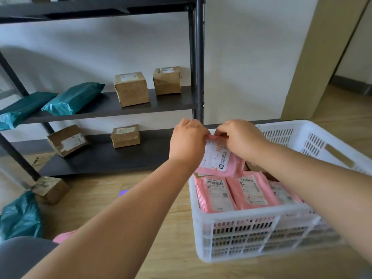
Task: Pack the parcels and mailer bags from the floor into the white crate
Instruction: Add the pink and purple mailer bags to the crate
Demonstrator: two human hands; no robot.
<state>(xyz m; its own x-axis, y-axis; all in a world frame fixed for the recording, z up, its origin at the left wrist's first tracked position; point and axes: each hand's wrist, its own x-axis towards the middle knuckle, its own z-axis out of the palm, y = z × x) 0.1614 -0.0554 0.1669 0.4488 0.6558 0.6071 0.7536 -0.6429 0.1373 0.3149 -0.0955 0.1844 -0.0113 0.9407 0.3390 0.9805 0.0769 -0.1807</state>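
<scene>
Wood floor (171, 248), dark shelving (112, 105), white crate (237, 222), white wall (251, 57)

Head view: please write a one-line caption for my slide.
Both hands, left hand and right hand, hold a pink mailer bag over the white crate.

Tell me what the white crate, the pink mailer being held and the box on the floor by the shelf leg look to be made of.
White crate: rigid moulded plastic, judging by its slotted walls and thick rim. Pink mailer, pinched at its top edge by the left hand and right hand: thin soft plastic film, wrinkled, with a paper-like label. Floor box: brown cardboard, apparently wrapped in glossy tape, going by its sheen.
</scene>
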